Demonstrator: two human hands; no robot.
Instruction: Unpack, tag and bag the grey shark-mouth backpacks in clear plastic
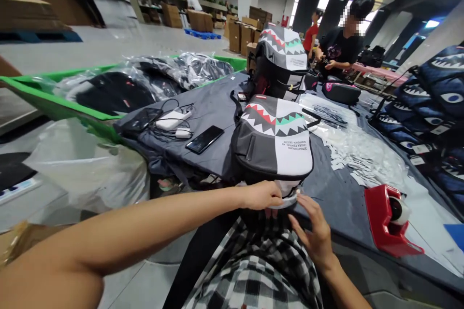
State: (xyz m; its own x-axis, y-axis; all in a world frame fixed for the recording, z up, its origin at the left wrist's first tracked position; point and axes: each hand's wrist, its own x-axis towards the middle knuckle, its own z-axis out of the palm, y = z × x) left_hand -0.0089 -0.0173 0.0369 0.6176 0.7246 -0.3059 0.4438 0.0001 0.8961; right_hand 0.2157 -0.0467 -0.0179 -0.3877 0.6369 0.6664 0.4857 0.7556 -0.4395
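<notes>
A grey and white backpack (273, 137) with a shark-mouth print lies on the dark cloth-covered table (217, 161) in front of me. At its near edge, my left hand (263, 195) has curled fingers closed on a clear plastic strip or bag edge (289, 200). My right hand (313, 231) is at the right end of that plastic, thumb and fingers apart, its fingertips near the backpack's lower corner. Whether the right fingertips touch the plastic is hard to tell.
A red tape dispenser (386, 219) stands at the right. Behind are another shark backpack (282, 53), small white tags (358, 164) and blue bags (435, 101). A phone (205, 139) and cables lie left, beside a green-edged bin (97, 112). A person (337, 50) stands across the table.
</notes>
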